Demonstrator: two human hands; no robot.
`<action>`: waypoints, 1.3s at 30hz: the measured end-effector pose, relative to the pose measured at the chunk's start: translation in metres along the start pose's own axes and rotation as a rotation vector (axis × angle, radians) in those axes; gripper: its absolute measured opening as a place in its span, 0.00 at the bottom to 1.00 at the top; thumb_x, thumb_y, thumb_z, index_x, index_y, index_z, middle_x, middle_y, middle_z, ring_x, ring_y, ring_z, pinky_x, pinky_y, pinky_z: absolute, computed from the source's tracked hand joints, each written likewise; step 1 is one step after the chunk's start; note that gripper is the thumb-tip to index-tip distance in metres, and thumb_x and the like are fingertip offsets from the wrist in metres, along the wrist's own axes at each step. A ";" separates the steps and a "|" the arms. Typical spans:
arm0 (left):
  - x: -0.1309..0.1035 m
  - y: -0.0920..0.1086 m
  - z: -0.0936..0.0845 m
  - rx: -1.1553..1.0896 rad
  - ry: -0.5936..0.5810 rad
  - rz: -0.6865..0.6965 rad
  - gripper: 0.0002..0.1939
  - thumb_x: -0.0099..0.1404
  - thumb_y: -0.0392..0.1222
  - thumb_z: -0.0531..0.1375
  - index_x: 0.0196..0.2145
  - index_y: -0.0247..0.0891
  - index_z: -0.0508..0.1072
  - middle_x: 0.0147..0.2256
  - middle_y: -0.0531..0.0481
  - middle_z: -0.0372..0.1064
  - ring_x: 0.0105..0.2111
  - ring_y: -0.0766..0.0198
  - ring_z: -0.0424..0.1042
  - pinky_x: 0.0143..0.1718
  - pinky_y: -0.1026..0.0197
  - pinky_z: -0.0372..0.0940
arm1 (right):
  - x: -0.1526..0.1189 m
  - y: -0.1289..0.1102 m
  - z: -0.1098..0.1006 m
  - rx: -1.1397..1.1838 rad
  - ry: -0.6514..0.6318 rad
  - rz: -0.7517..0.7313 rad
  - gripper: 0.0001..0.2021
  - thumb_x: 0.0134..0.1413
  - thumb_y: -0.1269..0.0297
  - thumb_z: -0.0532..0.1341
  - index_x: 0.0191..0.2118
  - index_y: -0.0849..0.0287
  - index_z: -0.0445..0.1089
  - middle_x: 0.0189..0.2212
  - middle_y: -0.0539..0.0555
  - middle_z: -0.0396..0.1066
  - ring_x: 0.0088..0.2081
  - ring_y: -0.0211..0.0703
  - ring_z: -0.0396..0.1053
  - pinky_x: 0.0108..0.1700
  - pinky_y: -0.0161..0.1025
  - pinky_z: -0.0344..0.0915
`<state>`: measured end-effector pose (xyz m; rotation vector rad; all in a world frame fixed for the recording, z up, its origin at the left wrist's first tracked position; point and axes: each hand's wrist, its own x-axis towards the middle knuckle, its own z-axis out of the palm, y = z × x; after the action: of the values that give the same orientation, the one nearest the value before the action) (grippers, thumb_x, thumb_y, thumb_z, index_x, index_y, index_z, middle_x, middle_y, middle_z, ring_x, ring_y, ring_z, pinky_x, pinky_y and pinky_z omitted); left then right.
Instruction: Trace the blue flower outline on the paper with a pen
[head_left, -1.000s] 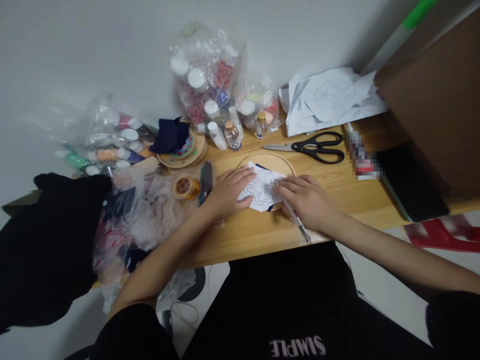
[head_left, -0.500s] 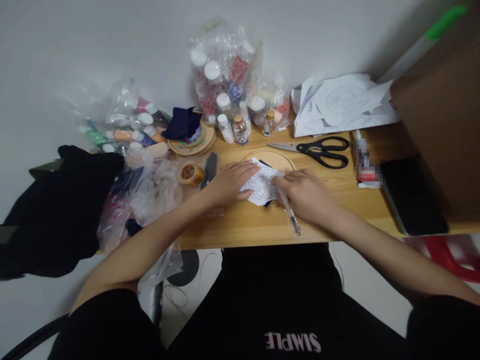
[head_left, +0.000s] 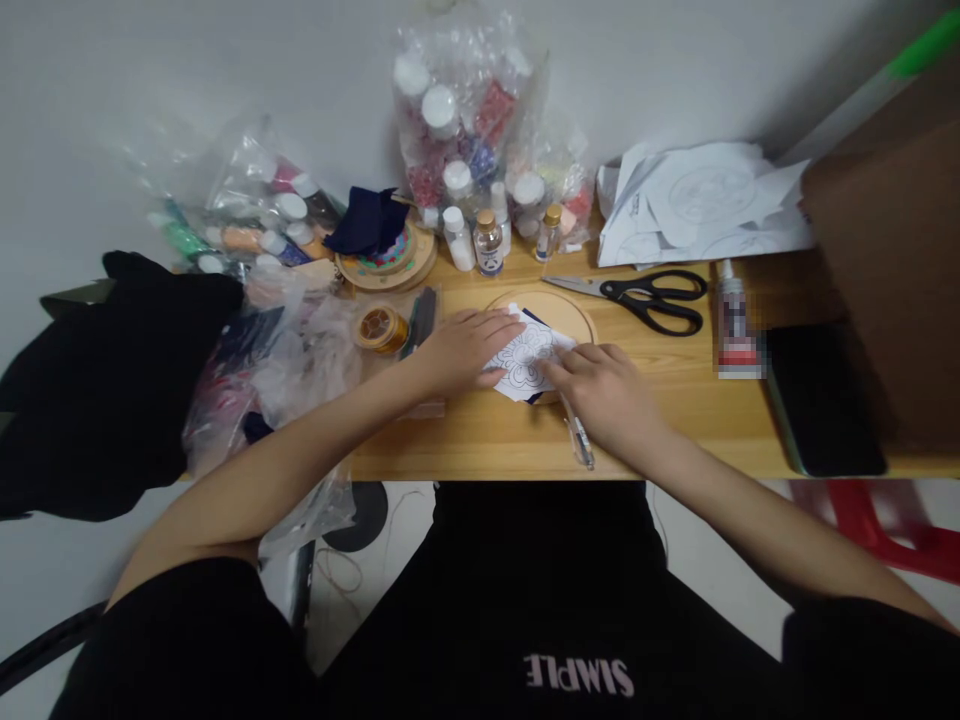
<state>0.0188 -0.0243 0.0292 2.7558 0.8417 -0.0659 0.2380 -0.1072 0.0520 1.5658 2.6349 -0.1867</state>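
A white paper (head_left: 523, 366) with a printed flower outline lies over a dark blue piece of cloth (head_left: 534, 398), whose edges peek out. Both rest on a round wooden hoop or disc (head_left: 574, 318). My left hand (head_left: 469, 352) lies flat across the paper's left side, fingers stretched. At the right edge, my right hand (head_left: 604, 392) has its fingers curled and closed on the paper. A clear pen (head_left: 580, 440) slants out from beneath that hand toward the table's front edge; its upper part is hidden, and whether the hand still touches it is unclear.
Black-handled scissors (head_left: 652, 298), a glue tube (head_left: 737, 325) and a phone (head_left: 825, 400) lie rightward. Small bottles (head_left: 489, 245) and bagged beads (head_left: 465, 130) stand behind. A thread spool (head_left: 381, 328), plastic bags (head_left: 300, 370) and black cloth (head_left: 112, 390) are leftward; papers (head_left: 697, 205) sit at the back.
The pen, earlier held along my right hand's thumb, now sits lower and partly under the hand. My right fingers have closed at the paper's edge. The view has shifted slightly.
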 end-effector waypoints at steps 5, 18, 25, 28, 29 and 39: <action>0.000 0.000 0.000 0.011 0.010 0.003 0.32 0.68 0.42 0.62 0.66 0.27 0.63 0.67 0.33 0.62 0.69 0.47 0.60 0.68 0.47 0.57 | -0.001 -0.003 0.005 -0.043 0.058 -0.005 0.13 0.68 0.68 0.54 0.46 0.61 0.77 0.48 0.62 0.79 0.44 0.52 0.70 0.43 0.43 0.55; -0.004 0.002 0.014 0.005 0.201 0.056 0.25 0.67 0.39 0.61 0.61 0.35 0.73 0.63 0.33 0.67 0.66 0.43 0.64 0.64 0.43 0.62 | -0.001 0.004 0.012 0.006 0.179 -0.029 0.10 0.65 0.68 0.57 0.44 0.60 0.77 0.39 0.61 0.79 0.41 0.52 0.70 0.41 0.43 0.57; -0.006 -0.003 0.023 -0.049 0.259 0.081 0.23 0.68 0.40 0.60 0.60 0.36 0.74 0.64 0.35 0.66 0.66 0.44 0.64 0.63 0.42 0.62 | 0.003 0.025 0.026 0.283 0.395 -0.015 0.12 0.63 0.70 0.57 0.45 0.60 0.77 0.36 0.59 0.80 0.37 0.50 0.74 0.41 0.44 0.69; -0.007 -0.004 0.027 -0.085 0.289 0.081 0.24 0.68 0.40 0.60 0.60 0.35 0.73 0.64 0.35 0.66 0.67 0.44 0.63 0.64 0.42 0.62 | 0.002 0.029 0.030 0.342 0.460 0.000 0.12 0.63 0.70 0.56 0.45 0.60 0.77 0.36 0.58 0.80 0.35 0.48 0.75 0.40 0.43 0.72; -0.007 -0.004 0.028 -0.101 0.300 0.082 0.24 0.68 0.40 0.60 0.61 0.35 0.72 0.64 0.36 0.66 0.67 0.44 0.63 0.64 0.41 0.61 | 0.001 0.029 0.030 0.359 0.465 0.009 0.12 0.63 0.69 0.56 0.45 0.59 0.77 0.36 0.58 0.80 0.36 0.47 0.76 0.40 0.43 0.72; -0.010 0.000 0.030 -0.203 0.279 -0.006 0.31 0.68 0.40 0.59 0.66 0.29 0.62 0.67 0.34 0.62 0.69 0.49 0.59 0.69 0.45 0.55 | 0.001 0.027 0.028 0.511 0.475 0.206 0.08 0.61 0.66 0.59 0.41 0.53 0.77 0.39 0.52 0.81 0.38 0.42 0.78 0.43 0.40 0.73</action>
<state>0.0113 -0.0372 0.0013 2.6051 0.8692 0.3891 0.2611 -0.0971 0.0222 2.2769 2.8898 -0.5795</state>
